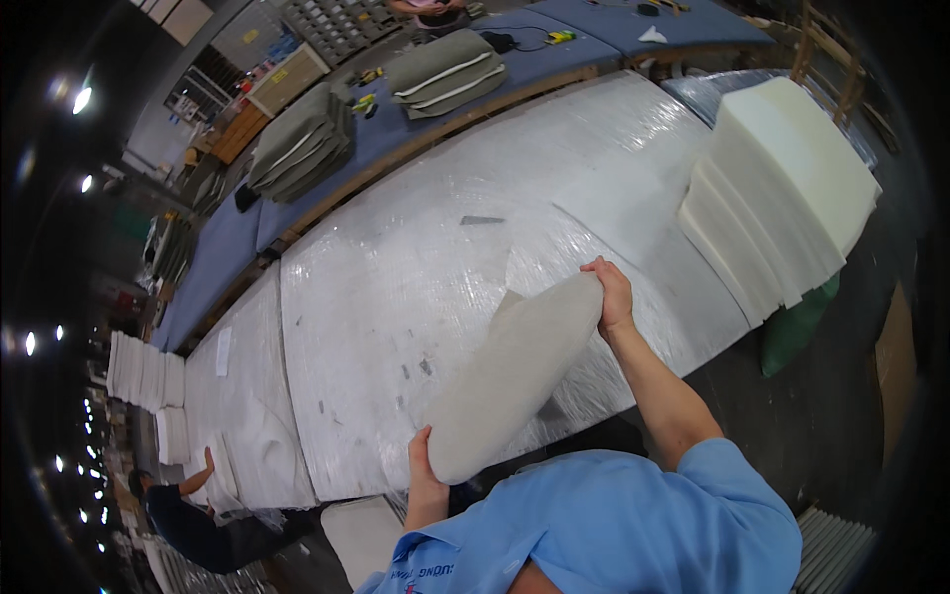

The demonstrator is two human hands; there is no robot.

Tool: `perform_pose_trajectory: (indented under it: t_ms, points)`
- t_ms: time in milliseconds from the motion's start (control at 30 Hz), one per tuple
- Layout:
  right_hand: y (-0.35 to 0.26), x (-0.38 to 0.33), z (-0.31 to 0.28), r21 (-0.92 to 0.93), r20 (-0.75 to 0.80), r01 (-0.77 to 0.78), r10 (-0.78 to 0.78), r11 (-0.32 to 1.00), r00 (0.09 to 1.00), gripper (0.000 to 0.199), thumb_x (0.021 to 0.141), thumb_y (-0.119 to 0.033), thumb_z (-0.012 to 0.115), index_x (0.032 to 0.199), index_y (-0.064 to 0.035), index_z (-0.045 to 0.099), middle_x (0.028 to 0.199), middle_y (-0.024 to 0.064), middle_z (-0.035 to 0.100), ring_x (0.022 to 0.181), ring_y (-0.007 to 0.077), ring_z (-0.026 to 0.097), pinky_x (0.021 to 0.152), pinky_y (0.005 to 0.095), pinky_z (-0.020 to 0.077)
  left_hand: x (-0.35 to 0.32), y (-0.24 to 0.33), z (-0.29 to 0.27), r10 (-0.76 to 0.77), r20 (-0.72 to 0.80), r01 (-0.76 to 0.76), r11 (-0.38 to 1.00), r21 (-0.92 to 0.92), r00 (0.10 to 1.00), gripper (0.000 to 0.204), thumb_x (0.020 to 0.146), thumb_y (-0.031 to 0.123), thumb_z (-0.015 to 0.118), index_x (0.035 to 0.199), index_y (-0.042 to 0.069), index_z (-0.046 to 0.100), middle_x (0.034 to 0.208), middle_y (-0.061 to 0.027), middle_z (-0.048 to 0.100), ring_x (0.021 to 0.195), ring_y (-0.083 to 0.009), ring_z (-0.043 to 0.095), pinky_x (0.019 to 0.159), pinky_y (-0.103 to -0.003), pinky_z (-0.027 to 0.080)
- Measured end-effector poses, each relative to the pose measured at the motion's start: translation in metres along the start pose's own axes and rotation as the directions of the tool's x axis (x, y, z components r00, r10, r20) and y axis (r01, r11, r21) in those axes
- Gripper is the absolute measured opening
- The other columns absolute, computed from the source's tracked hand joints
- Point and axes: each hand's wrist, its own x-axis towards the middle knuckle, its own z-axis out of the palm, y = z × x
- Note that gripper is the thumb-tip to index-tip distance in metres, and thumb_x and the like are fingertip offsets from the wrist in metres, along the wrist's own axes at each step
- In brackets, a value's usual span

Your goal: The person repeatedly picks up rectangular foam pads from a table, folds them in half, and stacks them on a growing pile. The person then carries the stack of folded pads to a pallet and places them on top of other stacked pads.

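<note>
A long light-grey cushion (520, 371) with rounded ends is stretched between my two hands, tilted over the near edge of the plastic-wrapped work table (376, 287). My left hand (426, 463) grips its lower left end, with the fingers partly hidden behind it. At the upper right end, my right hand (612, 292) is closed around the cushion's edge. A small pointed flap of similar pale material (507, 302) sticks out behind the cushion's far side.
A tall stack of white foam pads (772, 198) stands at the table's right end, above a green bag (800, 332). Beyond lies a blue-topped bench (341, 203) with grey cushion piles (445, 74). Another person (183, 520) works at far left. A pale pad (361, 540) sits below my left hand.
</note>
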Motion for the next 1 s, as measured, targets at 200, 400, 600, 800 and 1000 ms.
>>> perform_pose_trajectory:
  t_ms: [200, 400, 600, 800, 1000]
  points:
    - [-0.036, -0.068, 0.038, -0.097, -0.06, 0.097, -0.103, 0.99, 0.993, 0.028, 0.103, -0.03, 0.062, 0.096, -0.0042, 0.067, 0.087, 0.0016, 0.063, 0.083, 0.0109, 0.056, 0.076, 0.0266, 0.0442, -0.02, 0.019, -0.076, 0.293, 0.132, -0.321, 0.843, 0.431, 0.947, 0.063, 0.104, 0.038, 0.057, 0.149, -0.002, 0.037, 0.136, -0.0147, 0.059, 0.123, -0.0224, 0.06, 0.104, -0.039, 0.049]
    - [-0.047, -0.125, -0.01, -0.332, -0.076, 0.125, -0.158, 0.935, 0.985, 0.021, 0.104, -0.024, 0.062, 0.105, -0.0044, 0.068, 0.102, 0.0018, 0.064, 0.097, 0.0111, 0.056, 0.088, 0.026, 0.0429, -0.002, 0.003, -0.064, -0.259, -0.008, 0.249, 0.938, -0.241, 0.966, 0.04, 0.101, 0.04, 0.053, 0.112, 0.004, 0.066, 0.104, -0.0125, 0.072, 0.098, -0.0266, 0.069, 0.087, -0.042, 0.056]
    - [-0.026, -0.156, -0.02, -0.602, 0.136, 0.287, -0.258, 0.745, 0.957, 0.021, 0.103, -0.017, 0.062, 0.116, -0.0021, 0.067, 0.124, 0.0083, 0.06, 0.116, 0.0191, 0.054, 0.104, 0.0313, 0.0397, -0.025, 0.002, -0.072, -0.183, -0.194, 0.109, 0.933, -0.342, 0.964, 0.049, 0.103, 0.042, 0.052, 0.124, 0.0, 0.068, 0.117, -0.0195, 0.071, 0.112, -0.0308, 0.066, 0.101, -0.043, 0.05]
    - [-0.049, -0.165, -0.027, -0.716, 0.36, 0.453, -0.275, 0.531, 0.892, 0.021, 0.099, -0.014, 0.062, 0.113, 0.0003, 0.068, 0.119, 0.0136, 0.066, 0.111, 0.0244, 0.062, 0.098, 0.0345, 0.0465, -0.097, 0.069, -0.002, 0.135, 0.124, -0.183, 0.779, 0.599, 0.983, 0.05, 0.108, 0.037, 0.047, 0.137, -0.001, 0.062, 0.135, -0.0211, 0.065, 0.127, -0.0319, 0.06, 0.114, -0.04, 0.041]
    - [-0.095, -0.164, -0.023, -0.823, 0.558, 0.478, 0.281, 0.306, 0.781, 0.036, 0.093, -0.027, 0.067, 0.114, 0.0026, 0.07, 0.12, 0.0205, 0.069, 0.111, 0.0352, 0.066, 0.095, 0.0403, 0.0518, -0.097, 0.055, 0.004, -0.2, 0.332, -0.28, 0.246, 0.928, 0.922, 0.052, 0.108, 0.04, 0.047, 0.143, 0.003, 0.058, 0.148, -0.0165, 0.058, 0.138, -0.0337, 0.053, 0.116, -0.035, 0.039]
